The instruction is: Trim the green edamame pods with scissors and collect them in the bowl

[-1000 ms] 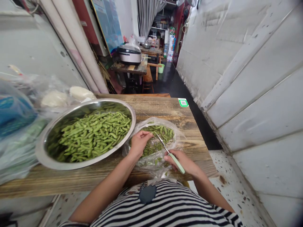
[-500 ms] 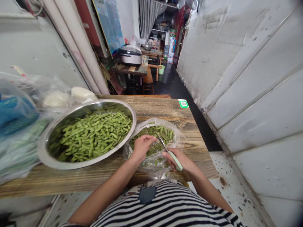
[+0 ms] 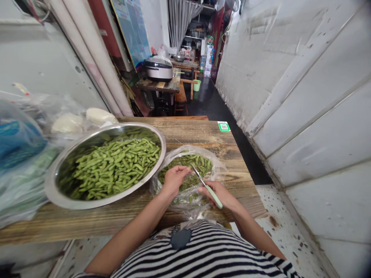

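Note:
My left hand (image 3: 174,181) rests curled on green soybean pods (image 3: 197,164) inside a clear plastic bag (image 3: 185,202), its fingers hiding whatever lies under them. My right hand (image 3: 217,195) is shut on scissors (image 3: 213,196) with pale green handles. Their steel blades point up and left, ending close to my left fingers. The bag lies open on a weathered wooden table (image 3: 197,135). To its left, a large steel bowl (image 3: 87,204) holds a heap of green pods (image 3: 116,166).
Plastic bags (image 3: 17,139) and white wrapped items (image 3: 100,116) crowd the table's far left. A green QR sticker (image 3: 224,126) marks the far edge. A white panelled wall (image 3: 313,116) runs along the right, beyond a floor gap. A rice cooker (image 3: 156,69) stands further off.
My left hand has moved slightly down toward me. My right hand has drawn the scissors a little to the left and up, with the blades still near my left fingers.

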